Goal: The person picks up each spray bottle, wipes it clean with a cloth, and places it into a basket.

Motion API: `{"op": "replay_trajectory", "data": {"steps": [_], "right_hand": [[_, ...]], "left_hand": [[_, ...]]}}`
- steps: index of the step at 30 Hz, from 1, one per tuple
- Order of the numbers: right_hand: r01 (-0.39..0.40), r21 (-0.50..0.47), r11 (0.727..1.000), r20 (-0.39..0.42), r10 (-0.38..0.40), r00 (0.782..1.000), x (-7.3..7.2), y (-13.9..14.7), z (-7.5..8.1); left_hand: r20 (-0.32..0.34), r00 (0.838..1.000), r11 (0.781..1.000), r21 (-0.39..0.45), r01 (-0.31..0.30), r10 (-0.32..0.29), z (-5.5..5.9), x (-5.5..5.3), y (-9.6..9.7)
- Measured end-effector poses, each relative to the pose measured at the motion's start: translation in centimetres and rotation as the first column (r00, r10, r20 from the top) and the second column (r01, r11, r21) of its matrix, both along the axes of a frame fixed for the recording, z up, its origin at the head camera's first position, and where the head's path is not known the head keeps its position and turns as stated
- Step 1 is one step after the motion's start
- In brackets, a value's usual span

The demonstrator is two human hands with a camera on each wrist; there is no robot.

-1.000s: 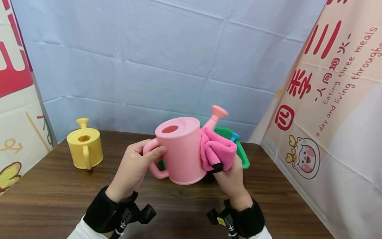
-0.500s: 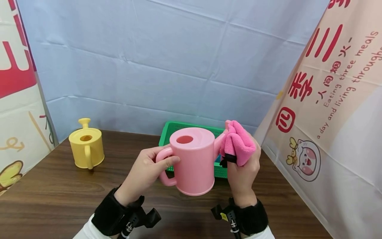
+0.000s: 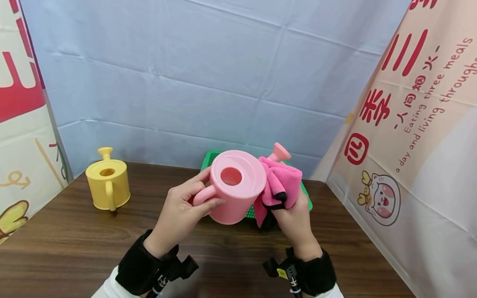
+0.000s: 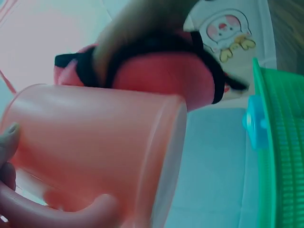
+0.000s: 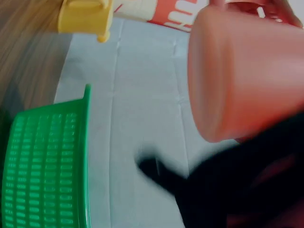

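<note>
Brown wood-grain marked the desk (image 3: pixel 223 258), a green basket (image 3: pixel 210 157) standing behind the pink watering can (image 3: pixel 240 194), which was held tilted in the air. The left hand (image 3: pixel 182 209) pinched its handle (image 3: pixel 204 194); the right hand (image 3: pixel 294 221) gripped a pink cloth (image 3: pixel 283 180) by the spout (image 3: pixel 280 152), though blur left exact contact unclear. Steady holding and light, even wiping seemed best. Lettering (image 3: pixel 432 88) read "Eating three meals".
</note>
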State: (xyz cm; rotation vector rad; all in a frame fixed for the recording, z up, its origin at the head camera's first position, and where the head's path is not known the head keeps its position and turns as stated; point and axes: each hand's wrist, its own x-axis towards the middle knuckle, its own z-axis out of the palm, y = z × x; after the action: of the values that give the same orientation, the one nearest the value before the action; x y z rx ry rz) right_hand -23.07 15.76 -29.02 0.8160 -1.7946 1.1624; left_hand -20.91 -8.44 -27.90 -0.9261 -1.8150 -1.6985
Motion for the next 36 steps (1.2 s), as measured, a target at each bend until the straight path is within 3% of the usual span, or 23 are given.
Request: {"op": "replay_trajectory", "data": {"steps": [1, 3, 6, 7, 10, 12, 13, 15, 18, 20, 22, 25, 28, 29, 31, 32, 34, 36], "right_hand": [[-0.035, -0.007, 0.999, 0.036, 0.035, 0.999, 0.1, 0.0, 0.0], [-0.042, -0.001, 0.999, 0.031, 0.042, 0.999, -0.1, -0.1, 0.0], [0.088, 0.034, 0.996, -0.128, -0.083, 0.988, -0.6, -0.3, 0.0], [0.153, 0.034, 0.988, -0.193, -0.144, 0.970, -0.8, -0.3, 0.1], [0.336, -0.017, 0.942, -0.354, -0.320, 0.879, -1.3, -0.2, 0.2], [0.395, -0.057, 0.917, -0.396, -0.384, 0.834, -1.4, -0.1, 0.3], [0.405, -0.063, 0.912, -0.403, -0.394, 0.826, -1.4, -0.1, 0.3], [0.392, -0.046, 0.919, -0.392, -0.377, 0.839, -1.3, 0.0, 0.3], [0.314, 0.036, 0.949, -0.308, -0.289, 0.906, -1.0, 0.4, 0.2], [0.236, 0.108, 0.966, -0.222, -0.208, 0.953, -0.8, 0.8, 0.3], [0.170, 0.167, 0.971, -0.151, -0.145, 0.978, -0.7, 1.3, 0.4], [0.189, 0.208, 0.960, -0.160, -0.157, 0.974, -0.5, 1.7, 0.7], [0.292, 0.072, 0.954, -0.256, -0.265, 0.930, -0.3, 1.5, 1.3], [0.314, -0.016, 0.949, -0.282, -0.305, 0.909, -0.2, 1.3, 1.6], [0.285, -0.219, 0.933, -0.293, -0.341, 0.893, 0.1, 0.9, 2.2], [0.254, -0.309, 0.917, -0.287, -0.344, 0.894, 0.3, 0.7, 2.5], [0.152, -0.427, 0.891, -0.262, -0.283, 0.922, 0.7, 0.6, 2.8], [0.114, -0.447, 0.887, -0.191, -0.219, 0.957, 1.1, 0.8, 2.8]], "left_hand": [[-0.021, 1.000, 1.000, -0.002, -0.013, 0.013, 0.0, 0.0, 0.0], [-0.047, 0.999, 1.000, -0.005, -0.022, 0.022, 0.0, -0.1, 0.0], [-0.079, 0.997, 1.000, -0.017, -0.022, 0.020, -0.2, -0.1, 0.1], [-0.099, 0.995, 0.999, -0.026, -0.019, 0.017, -0.2, -0.2, 0.2], [-0.191, 0.981, 0.997, -0.072, -0.035, 0.020, -0.3, -0.3, 0.5], [-0.281, 0.959, 0.992, -0.107, -0.066, 0.033, -0.5, -0.4, 0.7], [-0.335, 0.941, 0.988, -0.122, -0.094, 0.049, -0.5, -0.4, 0.8], [-0.439, 0.894, 0.977, -0.137, -0.164, 0.088, -0.6, -0.4, 0.9], [-0.571, 0.809, 0.954, -0.141, -0.264, 0.139, -0.5, -0.6, 0.8], [-0.622, 0.767, 0.936, -0.151, -0.317, 0.159, -0.5, -0.7, 0.6], [-0.651, 0.742, 0.922, -0.168, -0.349, 0.162, -0.4, -0.8, 0.4], [-0.677, 0.719, 0.910, -0.186, -0.370, 0.155, -0.3, -0.9, 0.3], [-0.691, 0.707, 0.912, -0.182, -0.368, 0.148, -0.4, -0.9, 0.4], [-0.691, 0.709, 0.916, -0.178, -0.359, 0.144, -0.4, -0.9, 0.5], [-0.682, 0.718, 0.926, -0.168, -0.337, 0.137, -0.3, -0.9, 0.6], [-0.671, 0.729, 0.932, -0.167, -0.321, 0.131, -0.3, -0.9, 0.6], [-0.651, 0.751, 0.948, -0.156, -0.277, 0.112, -0.3, -0.9, 0.7], [-0.630, 0.772, 0.961, -0.160, -0.228, 0.078, -0.3, -0.9, 0.7]]}}
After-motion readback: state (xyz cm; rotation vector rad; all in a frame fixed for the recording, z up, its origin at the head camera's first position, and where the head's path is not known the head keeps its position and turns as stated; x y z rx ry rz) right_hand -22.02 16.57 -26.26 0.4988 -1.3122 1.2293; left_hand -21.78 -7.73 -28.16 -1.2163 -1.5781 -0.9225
